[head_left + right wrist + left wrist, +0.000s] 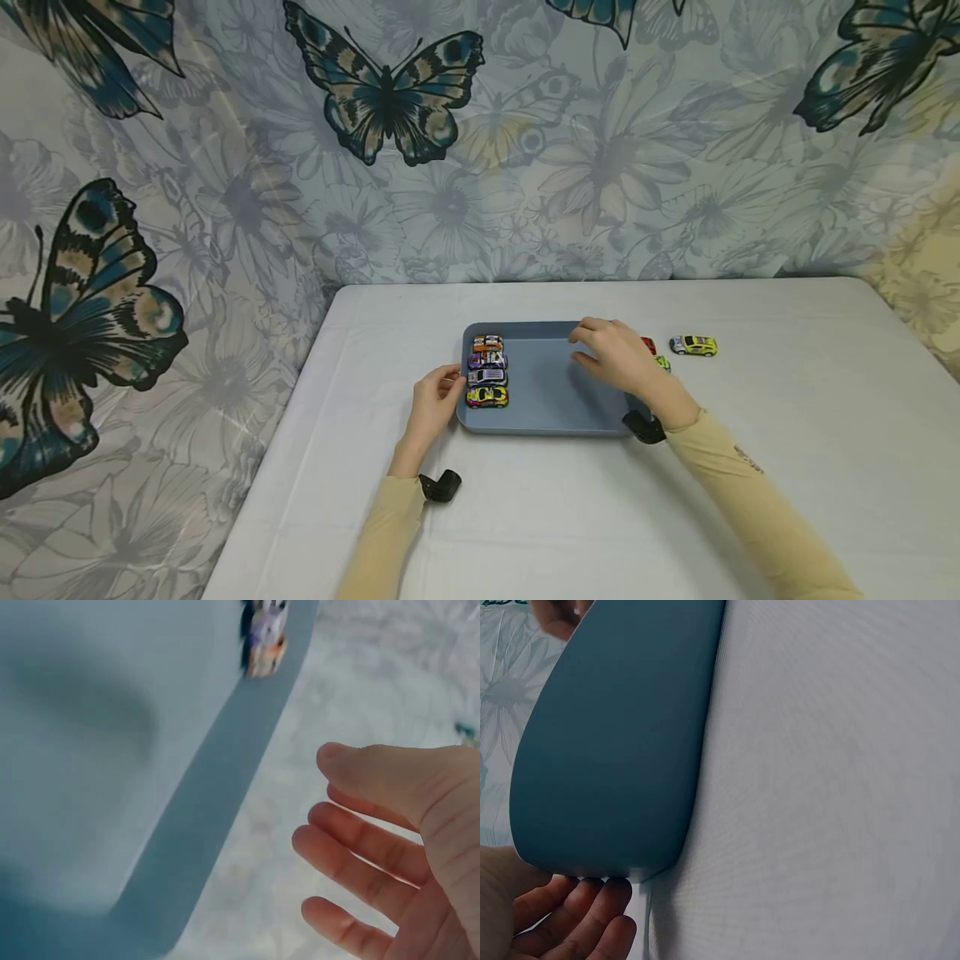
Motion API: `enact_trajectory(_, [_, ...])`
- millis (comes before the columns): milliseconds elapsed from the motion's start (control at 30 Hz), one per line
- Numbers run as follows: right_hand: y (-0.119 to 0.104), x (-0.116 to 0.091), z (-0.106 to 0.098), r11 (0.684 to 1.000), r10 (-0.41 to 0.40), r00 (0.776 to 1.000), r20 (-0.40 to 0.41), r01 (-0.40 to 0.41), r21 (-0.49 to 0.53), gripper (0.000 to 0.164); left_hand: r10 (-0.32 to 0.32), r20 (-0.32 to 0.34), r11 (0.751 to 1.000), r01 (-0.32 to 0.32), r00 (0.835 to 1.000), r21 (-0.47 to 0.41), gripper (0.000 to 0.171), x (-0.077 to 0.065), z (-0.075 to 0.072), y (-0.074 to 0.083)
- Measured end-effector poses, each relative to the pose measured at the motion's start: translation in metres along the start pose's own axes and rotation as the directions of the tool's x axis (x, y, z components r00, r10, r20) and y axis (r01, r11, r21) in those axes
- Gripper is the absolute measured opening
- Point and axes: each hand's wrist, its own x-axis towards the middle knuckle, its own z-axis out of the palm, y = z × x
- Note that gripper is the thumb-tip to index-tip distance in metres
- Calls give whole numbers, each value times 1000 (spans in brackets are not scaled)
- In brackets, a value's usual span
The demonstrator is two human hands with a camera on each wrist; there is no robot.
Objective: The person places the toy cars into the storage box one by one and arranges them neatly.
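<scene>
The grey-blue tray [555,429] lies on the white-covered table. Along its left side stand several toy cars in a column: an orange one [487,342], a purple one [487,360], a silver one [487,377] and a yellow one [487,397]. My left hand [435,402] holds the tray's left edge, fingertips [617,889] against the outer wall; the thumb tip is hidden. Over the tray's right part hovers my right hand [618,354], fingers loosely bent and apart, holding nothing in the right wrist view.
Right of the tray stands a yellow-and-silver toy car [693,345]. A red car [648,343] and a green car [662,363] are partly hidden behind my right hand. Butterfly-patterned fabric [600,167] hangs behind the table [555,517].
</scene>
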Motion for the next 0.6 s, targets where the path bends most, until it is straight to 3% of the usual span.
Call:
enact_trajectory(233, [39,-26,-11,997,74,997,17,-74,-11,20,-5,4,1000,5,1000,7,26,0,-1,1])
enact_trajectory(600, [80,-61,-22,985,174,983,50,-173,-20,17,-4,8,1000,4,1000,-4,26,-1,0,1])
